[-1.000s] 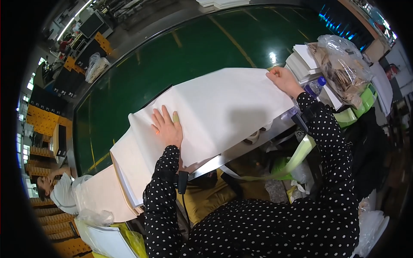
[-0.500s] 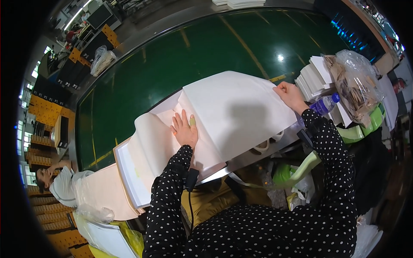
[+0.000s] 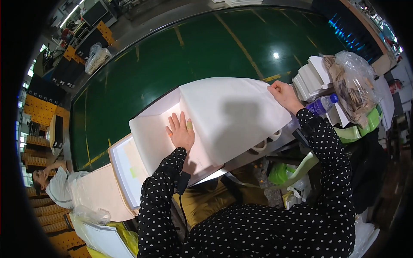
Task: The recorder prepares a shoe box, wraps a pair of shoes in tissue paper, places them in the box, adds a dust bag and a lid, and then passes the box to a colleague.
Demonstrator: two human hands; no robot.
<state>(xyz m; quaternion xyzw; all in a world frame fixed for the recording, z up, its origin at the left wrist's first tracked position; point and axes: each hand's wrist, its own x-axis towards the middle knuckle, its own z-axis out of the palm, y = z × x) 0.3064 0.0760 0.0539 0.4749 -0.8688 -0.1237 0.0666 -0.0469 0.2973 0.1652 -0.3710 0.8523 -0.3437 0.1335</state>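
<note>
Since the earlier frame the white sheet is folding further leftward over the counter: right hand pinching its far-right corner, left hand pressing flat, open, nearer the fold.

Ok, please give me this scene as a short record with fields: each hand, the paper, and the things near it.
left hand: flat, palm down on the white sheet
right hand: pinches the far right edge of the sheet, lifted
white sheet: large, partly folded over, on a paper stack
right of sheet: stacked paper pieces, plastic bottle, clear bag
floor: green
</note>
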